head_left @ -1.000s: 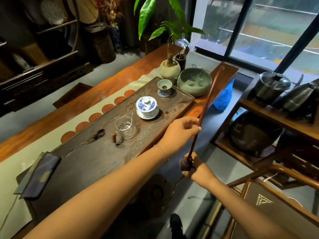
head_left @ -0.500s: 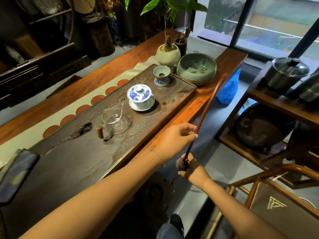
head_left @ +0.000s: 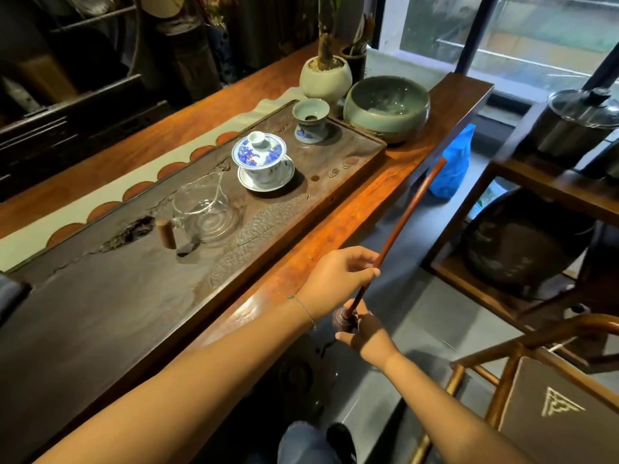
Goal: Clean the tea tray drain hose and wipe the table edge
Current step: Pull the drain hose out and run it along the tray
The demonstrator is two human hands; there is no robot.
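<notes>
A: Fingers [head_left: 363, 272] of left hand [head_left: 335, 279] pinching the drain hose [head_left: 402, 219] at its lower part.
B: And the right hand [head_left: 366, 333]?
A: Gripping the dark bulb [head_left: 343, 319] at the hose's bottom end.
B: Where, exactly?
A: Off the surface [head_left: 351, 216] edge, slanting upward, beside the tea tray [head_left: 234, 249]. Glass pitcher [head_left: 204, 212] and lidded cup [head_left: 263, 160] on the tray.

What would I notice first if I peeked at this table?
A long reddish-brown hose, held slanting up beside the table edge by the left hand and right hand. Then the blue-and-white lidded cup on the dark tea tray, and the big green bowl behind.
</notes>
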